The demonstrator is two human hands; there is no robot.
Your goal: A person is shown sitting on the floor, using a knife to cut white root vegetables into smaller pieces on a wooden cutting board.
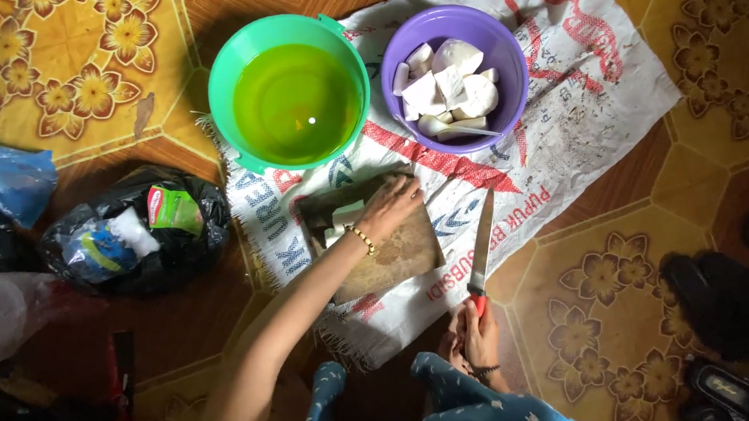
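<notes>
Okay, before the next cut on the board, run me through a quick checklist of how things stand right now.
1. Right hand grips the knife by its red handle: ok.
2. Blade points away from the body, above the sack, clear of the left hand: ok.
3. Left hand rests on the white pieces on the cutting board: ok.
4. Board lies flat on the sack: ok.
5. Purple bowl has room for more pieces: cannot tell, it looks fairly full.
6. Green bowl of liquid stands apart from the board: ok.
</notes>
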